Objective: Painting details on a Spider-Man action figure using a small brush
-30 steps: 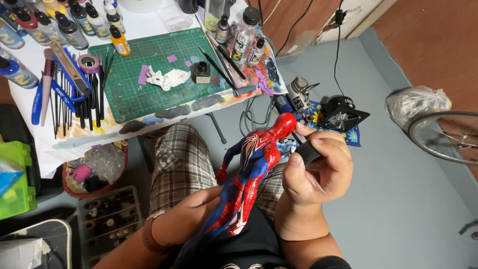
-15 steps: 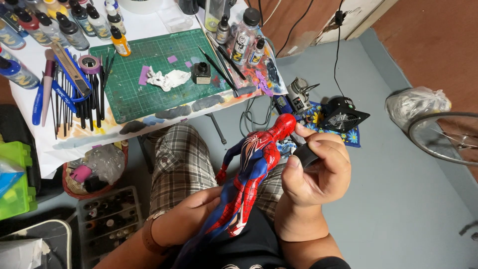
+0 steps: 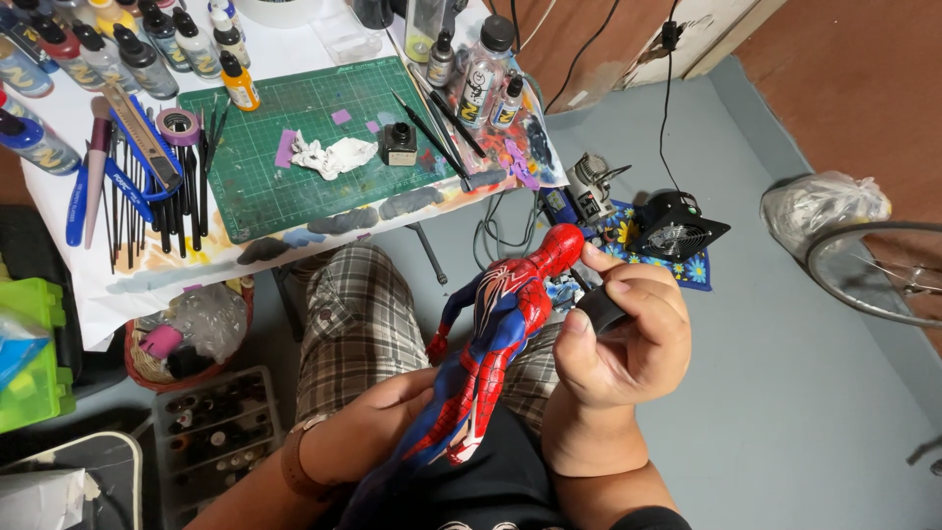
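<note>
the red and blue action figure (image 3: 496,339) lies slanted over the person's lap, head up toward the table, white spider mark on its back showing, one arm hanging loose. since a moment ago almost nothing has shifted: figure and both hands sit where they were, so the work looks like a slow, careful touch at the head. the left hand (image 3: 378,417) is closed around the figure's legs from below. the right hand (image 3: 623,339) pinches a small black sponge-like piece (image 3: 599,309) just beside the figure's head. beyond the knees, the green cutting mat (image 3: 294,186) carries crumpled tissue (image 3: 329,155), with brushes (image 3: 167,201) and paint bottles (image 3: 186,39) alongside.
</note>
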